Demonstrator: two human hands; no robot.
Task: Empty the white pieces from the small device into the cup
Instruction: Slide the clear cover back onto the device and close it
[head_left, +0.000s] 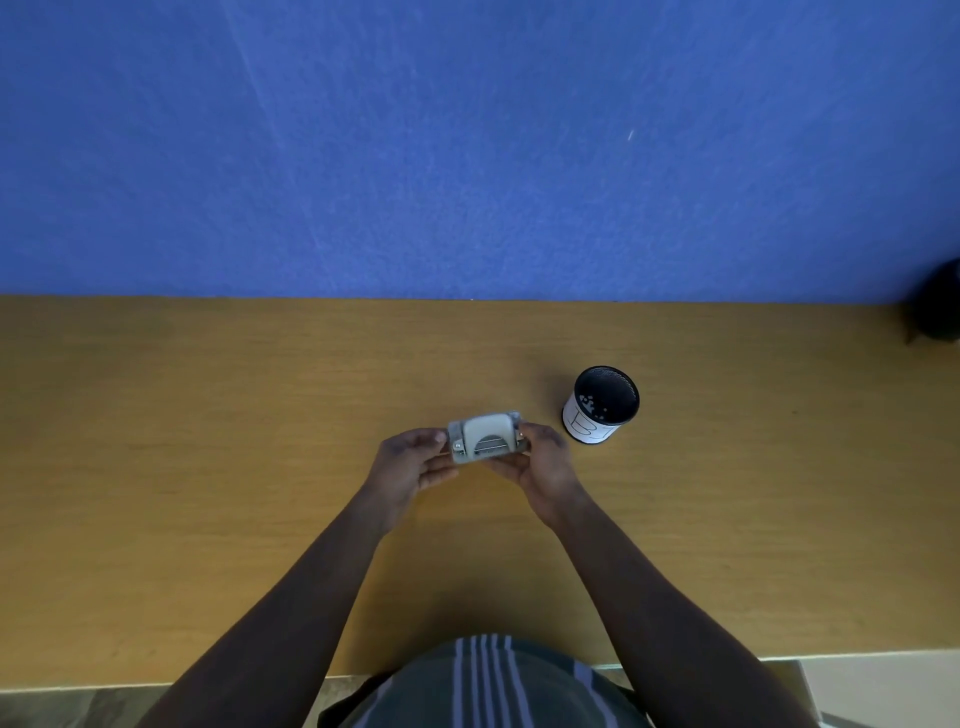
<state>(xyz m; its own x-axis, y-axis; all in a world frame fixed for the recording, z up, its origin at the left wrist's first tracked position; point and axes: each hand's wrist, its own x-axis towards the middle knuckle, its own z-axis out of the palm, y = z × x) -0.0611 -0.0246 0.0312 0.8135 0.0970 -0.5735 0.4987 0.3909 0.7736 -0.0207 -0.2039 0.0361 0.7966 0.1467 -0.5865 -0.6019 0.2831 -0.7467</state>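
Mid-frame, left hand (415, 462) and right hand (540, 462) both clasp the device (485, 436) above a wooden table (208, 441); cup (602, 405) right of it holds white pieces (592, 402); blue wall (467, 145) fills the top.

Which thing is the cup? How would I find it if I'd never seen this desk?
Look at the wooden desk below the blue wall. Just right of both hands holding the small grey device stands the cup. It is black mesh with a white paper band, holding white bits.
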